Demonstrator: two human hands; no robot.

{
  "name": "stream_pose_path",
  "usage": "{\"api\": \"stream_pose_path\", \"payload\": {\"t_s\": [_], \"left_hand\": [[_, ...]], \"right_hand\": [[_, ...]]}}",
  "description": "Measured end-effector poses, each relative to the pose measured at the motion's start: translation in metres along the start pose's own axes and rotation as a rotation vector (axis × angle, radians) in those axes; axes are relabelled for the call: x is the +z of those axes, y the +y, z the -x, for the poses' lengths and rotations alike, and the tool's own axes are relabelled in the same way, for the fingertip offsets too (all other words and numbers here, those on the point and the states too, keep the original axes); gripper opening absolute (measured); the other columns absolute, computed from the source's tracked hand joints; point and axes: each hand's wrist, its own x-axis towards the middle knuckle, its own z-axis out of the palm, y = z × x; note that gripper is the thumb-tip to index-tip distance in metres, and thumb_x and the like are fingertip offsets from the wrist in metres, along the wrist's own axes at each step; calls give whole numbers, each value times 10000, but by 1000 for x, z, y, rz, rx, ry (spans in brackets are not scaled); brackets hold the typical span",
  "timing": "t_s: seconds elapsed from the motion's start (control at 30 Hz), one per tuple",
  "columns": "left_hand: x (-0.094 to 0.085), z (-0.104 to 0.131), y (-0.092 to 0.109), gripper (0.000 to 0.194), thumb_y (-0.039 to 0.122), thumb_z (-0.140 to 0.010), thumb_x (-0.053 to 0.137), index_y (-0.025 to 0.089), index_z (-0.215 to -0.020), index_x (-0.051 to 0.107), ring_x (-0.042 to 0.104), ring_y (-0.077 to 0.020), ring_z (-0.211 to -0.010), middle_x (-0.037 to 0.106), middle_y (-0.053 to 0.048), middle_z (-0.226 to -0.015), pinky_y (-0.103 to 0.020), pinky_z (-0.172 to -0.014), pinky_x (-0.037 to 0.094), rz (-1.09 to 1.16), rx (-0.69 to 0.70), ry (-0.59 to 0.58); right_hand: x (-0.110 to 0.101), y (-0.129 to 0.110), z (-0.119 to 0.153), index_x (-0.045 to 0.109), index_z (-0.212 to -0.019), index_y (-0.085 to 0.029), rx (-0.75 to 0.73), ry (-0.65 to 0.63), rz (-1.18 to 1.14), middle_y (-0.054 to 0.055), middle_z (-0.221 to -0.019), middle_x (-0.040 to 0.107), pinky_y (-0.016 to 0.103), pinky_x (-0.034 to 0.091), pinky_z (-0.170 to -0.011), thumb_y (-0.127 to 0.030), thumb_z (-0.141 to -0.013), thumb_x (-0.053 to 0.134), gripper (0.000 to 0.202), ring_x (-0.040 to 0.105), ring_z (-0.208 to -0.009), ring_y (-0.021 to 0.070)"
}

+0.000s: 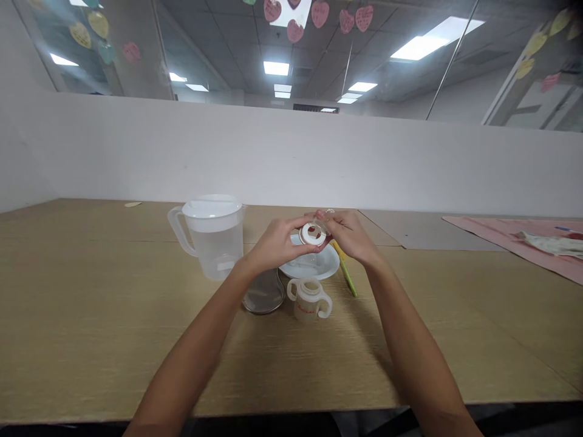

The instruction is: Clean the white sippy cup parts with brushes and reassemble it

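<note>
My left hand (277, 240) grips a white bottle collar ring (312, 233) by its edge, holding it up above a white bowl (325, 265). With closed fingers, my right hand (350, 233) pinches a clear, teat-like piece (327, 216) at the ring's upper right side; its exact shape is partly hidden by the fingers. Below the hands stands an uncapped baby bottle (310, 301) with two curved handles and red print. Something clear lies in the bowl.
A lidded plastic pitcher (214, 240) of clear liquid stands left of the bowl. Near it lies a grey metal tray (265, 292). A green-handled brush (347, 274) rests right of the bowl. Farther right is a pink cloth (505, 240). A white wall (291, 158) backs the table.
</note>
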Motion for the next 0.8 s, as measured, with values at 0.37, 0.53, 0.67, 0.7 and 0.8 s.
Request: {"api": "stream_pose_path", "payload": {"t_s": [0.37, 0.53, 0.67, 0.7, 0.8], "left_hand": [[44, -3, -68, 412, 328, -754, 605, 108, -1100, 567, 474, -265, -1103, 506, -158, -1189, -343, -960, 363, -675, -172, -275], [58, 1, -90, 443, 357, -808, 513, 96, -1165, 533, 545, -291, -1022, 551, -180, -1126, -385, -873, 426, -679, -283, -402], [57, 2, -91, 418, 366, -853, 438, 127, -1182, 533, 570, -295, -1015, 600, -166, -1100, -389, -848, 438, -636, -330, -463], [57, 2, -91, 406, 365, -856, 436, 128, -1168, 545, 573, -290, -1013, 605, -164, -1097, -380, -846, 438, -630, -339, -463], [50, -2, -81, 394, 350, -840, 480, 123, -1151, 559, 567, -272, -1028, 600, -158, -1119, -347, -850, 432, -627, -343, -428]], "right_hand": [[1, 67, -23, 645, -776, -106, 246, -140, 394, 65, -777, 625, 188, 428, -561, -445, -886, 405, 430, 563, -735, 148], [-9, 95, -25, 615, -619, -105, 290, -179, 792, 41, -566, 541, 219, 312, -521, -472, -884, 396, 503, 514, -577, 132], [-9, 112, -24, 676, -839, -111, 384, -289, 889, 71, -778, 644, 217, 354, -595, -393, -800, 571, 303, 576, -722, 163], [-8, 116, -23, 668, -944, -115, 400, -293, 893, 81, -870, 653, 217, 371, -638, -360, -772, 615, 304, 585, -785, 172], [-6, 124, -23, 597, -1132, -105, 421, -274, 904, 111, -1029, 633, 228, 392, -731, -295, -739, 658, 441, 584, -900, 193]]}}
